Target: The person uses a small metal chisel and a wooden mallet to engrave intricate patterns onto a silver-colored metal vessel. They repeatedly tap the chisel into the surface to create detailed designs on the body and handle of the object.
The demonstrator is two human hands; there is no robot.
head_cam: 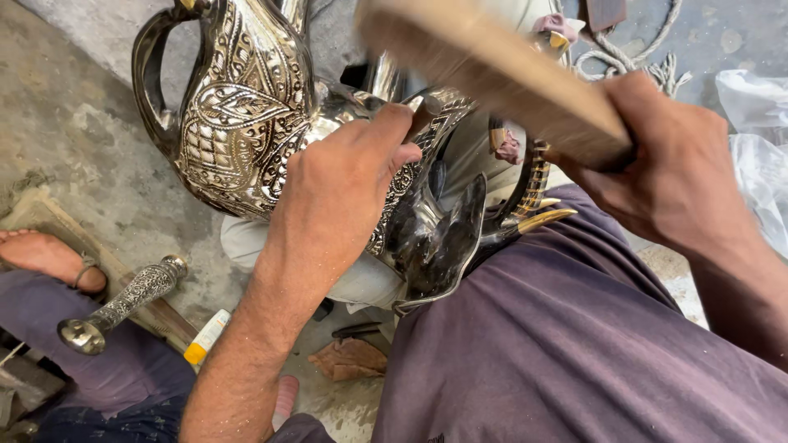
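Silver embossed metal jug lying across the person's lap, both hands working on it.
Left hand pinches a small chisel-like tool against the jug's patterned body; right hand clenched round a wooden mallet, blurred, raised just above the tool. Engraved metal stem on the concrete floor beside a small yellow-capped tube.

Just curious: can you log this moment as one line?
left hand: pressing small tool onto engraved silver jug | right hand: gripping wooden block raised above
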